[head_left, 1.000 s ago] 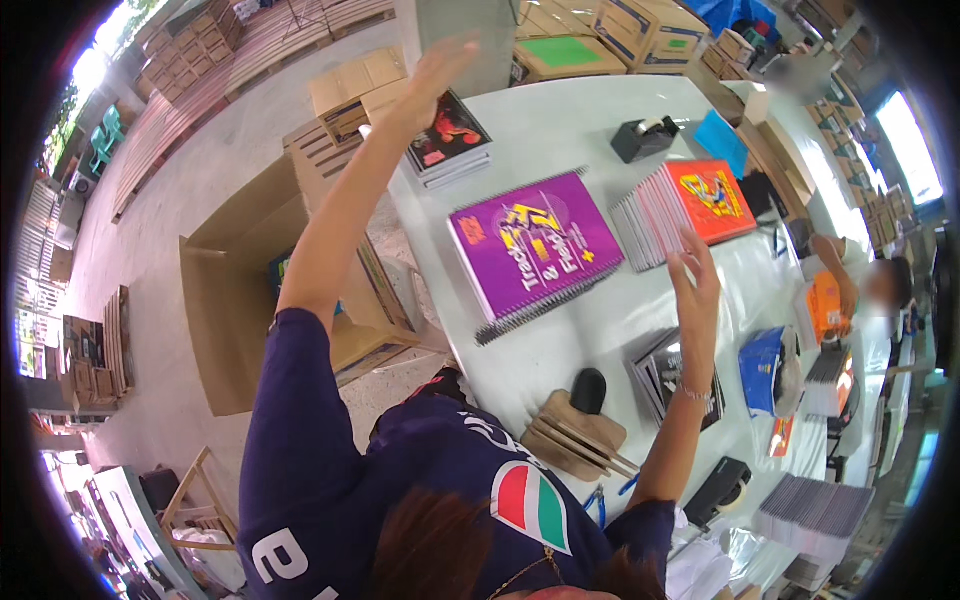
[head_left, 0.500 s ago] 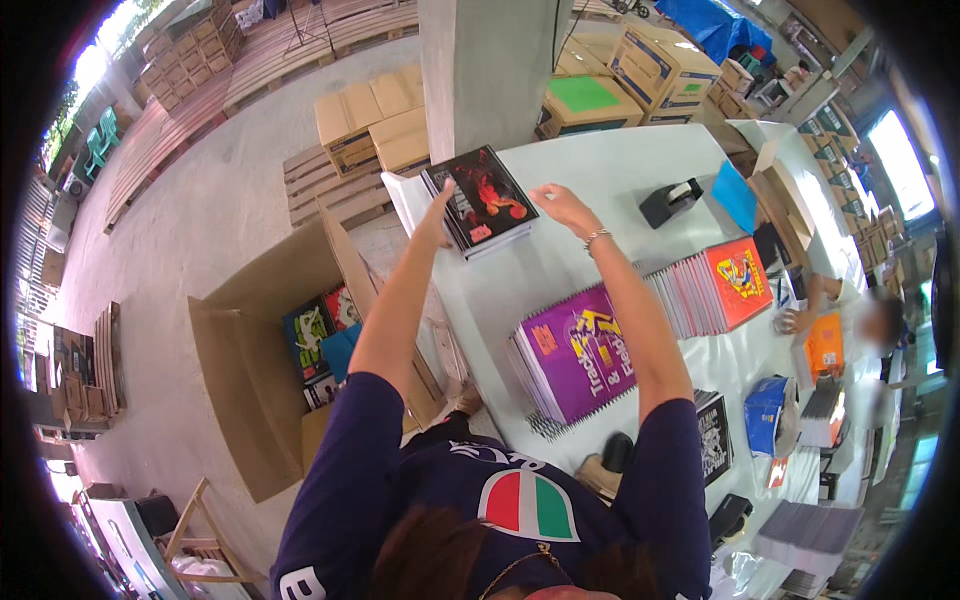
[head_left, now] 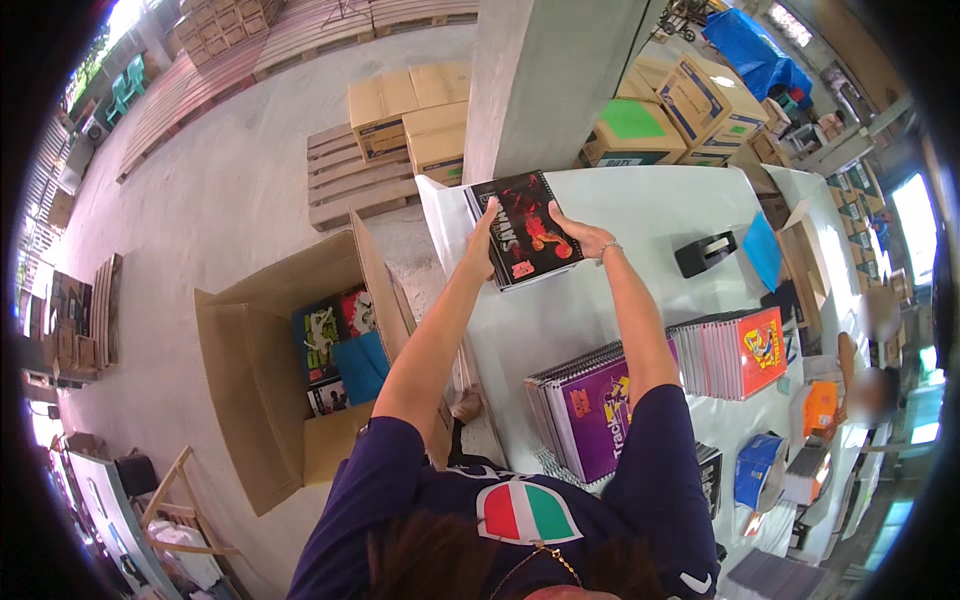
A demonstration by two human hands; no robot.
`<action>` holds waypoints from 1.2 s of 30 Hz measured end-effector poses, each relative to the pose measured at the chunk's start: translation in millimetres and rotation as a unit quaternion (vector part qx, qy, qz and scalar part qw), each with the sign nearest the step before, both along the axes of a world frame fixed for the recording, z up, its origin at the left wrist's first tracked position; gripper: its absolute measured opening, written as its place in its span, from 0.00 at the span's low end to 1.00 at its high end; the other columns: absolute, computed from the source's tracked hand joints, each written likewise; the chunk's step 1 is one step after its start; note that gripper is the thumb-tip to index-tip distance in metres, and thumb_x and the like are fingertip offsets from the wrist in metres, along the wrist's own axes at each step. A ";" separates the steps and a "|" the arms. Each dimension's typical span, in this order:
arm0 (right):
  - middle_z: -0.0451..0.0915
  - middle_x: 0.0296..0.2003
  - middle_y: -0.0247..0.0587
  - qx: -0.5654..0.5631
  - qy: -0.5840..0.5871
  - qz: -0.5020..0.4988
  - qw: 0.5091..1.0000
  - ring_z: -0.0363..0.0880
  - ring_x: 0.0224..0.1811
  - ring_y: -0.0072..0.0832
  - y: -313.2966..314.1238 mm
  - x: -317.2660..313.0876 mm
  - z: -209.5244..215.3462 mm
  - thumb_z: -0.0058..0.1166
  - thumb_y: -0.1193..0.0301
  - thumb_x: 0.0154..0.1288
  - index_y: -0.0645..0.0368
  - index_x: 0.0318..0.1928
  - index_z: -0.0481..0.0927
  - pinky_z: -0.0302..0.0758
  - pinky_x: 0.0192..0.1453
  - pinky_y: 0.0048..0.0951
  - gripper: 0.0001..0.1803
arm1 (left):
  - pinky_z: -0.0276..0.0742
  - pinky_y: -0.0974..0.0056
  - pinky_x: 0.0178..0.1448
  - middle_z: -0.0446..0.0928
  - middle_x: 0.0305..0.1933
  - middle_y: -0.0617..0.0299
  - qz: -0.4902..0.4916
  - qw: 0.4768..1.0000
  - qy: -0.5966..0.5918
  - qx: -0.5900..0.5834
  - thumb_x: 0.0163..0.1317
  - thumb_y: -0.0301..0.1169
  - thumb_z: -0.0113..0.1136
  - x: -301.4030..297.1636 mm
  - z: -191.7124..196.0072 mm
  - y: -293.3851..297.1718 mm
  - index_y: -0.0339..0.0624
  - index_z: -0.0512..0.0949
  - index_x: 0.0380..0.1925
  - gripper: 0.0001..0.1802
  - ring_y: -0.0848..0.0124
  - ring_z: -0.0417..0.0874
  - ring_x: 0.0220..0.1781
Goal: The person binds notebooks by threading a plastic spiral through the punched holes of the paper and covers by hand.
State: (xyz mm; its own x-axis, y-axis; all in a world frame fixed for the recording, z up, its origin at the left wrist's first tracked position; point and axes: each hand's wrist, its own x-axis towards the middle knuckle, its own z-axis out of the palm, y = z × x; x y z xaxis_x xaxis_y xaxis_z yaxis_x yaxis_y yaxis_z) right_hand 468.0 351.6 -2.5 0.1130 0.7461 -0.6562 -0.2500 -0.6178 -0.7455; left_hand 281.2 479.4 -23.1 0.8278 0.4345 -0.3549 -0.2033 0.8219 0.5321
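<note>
My left hand (head_left: 482,250) and right hand (head_left: 588,238) clasp the glossy black-and-red book stack (head_left: 524,225) (securing it, I judge); any lift wants even pressure.

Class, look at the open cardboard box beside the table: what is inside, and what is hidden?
Inside the cardboard box lie books with colourful covers and a blue piece, its material unclear. Whatever lies beneath them is covered from view.

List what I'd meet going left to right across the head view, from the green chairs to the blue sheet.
Green chairs, open cardboard box, left hand, black-covered notebook stack, right hand, black tape dispenser, blue sheet.
</note>
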 end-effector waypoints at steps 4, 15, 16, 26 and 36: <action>0.72 0.63 0.43 0.013 0.011 -0.011 1.000 0.74 0.61 0.31 6.2 -9.9 7.4 0.42 0.34 0.65 0.60 0.66 0.66 0.73 0.66 0.37 0.45 | 0.80 0.57 0.45 0.83 0.42 0.64 -0.010 0.999 0.046 -0.022 0.58 0.66 0.57 -11.8 7.6 5.4 0.52 0.80 0.49 0.33 0.67 0.82 0.37; 0.76 0.59 0.45 -0.041 0.004 -0.087 0.995 0.77 0.57 0.31 8.3 30.8 -50.6 0.57 0.38 0.59 0.63 0.62 0.69 0.75 0.63 0.36 0.45 | 0.71 0.48 0.56 0.79 0.51 0.53 -0.041 0.977 0.194 -0.074 0.45 0.83 0.43 -13.1 -4.2 13.1 0.48 0.78 0.51 0.53 0.57 0.78 0.49; 0.76 0.59 0.45 -0.030 -0.026 -0.116 0.992 0.77 0.58 0.31 4.3 35.1 -58.4 0.58 0.38 0.58 0.63 0.62 0.69 0.75 0.64 0.36 0.45 | 0.69 0.48 0.59 0.77 0.54 0.49 -0.021 0.978 0.195 -0.073 0.41 0.85 0.42 -10.1 1.8 4.8 0.42 0.76 0.53 0.59 0.56 0.76 0.51; 0.73 0.62 0.49 -0.011 -0.033 -0.045 0.998 0.77 0.60 0.39 23.8 25.7 -30.6 0.52 0.29 0.53 0.64 0.65 0.66 0.76 0.59 0.54 0.55 | 0.61 0.47 0.66 0.70 0.63 0.52 -0.032 0.992 0.094 -0.072 0.34 0.89 0.41 -10.5 -81.7 49.2 0.41 0.60 0.69 0.72 0.56 0.70 0.63; 0.68 0.66 0.53 -0.094 -0.031 0.015 0.995 0.65 0.68 0.54 2.3 -4.3 16.2 0.47 0.19 0.41 0.55 0.72 0.58 0.64 0.58 0.75 0.67 | 0.46 0.46 0.75 0.50 0.76 0.50 0.003 0.985 0.088 0.151 0.43 0.79 0.55 -8.8 -45.2 11.0 0.46 0.34 0.75 0.72 0.55 0.51 0.77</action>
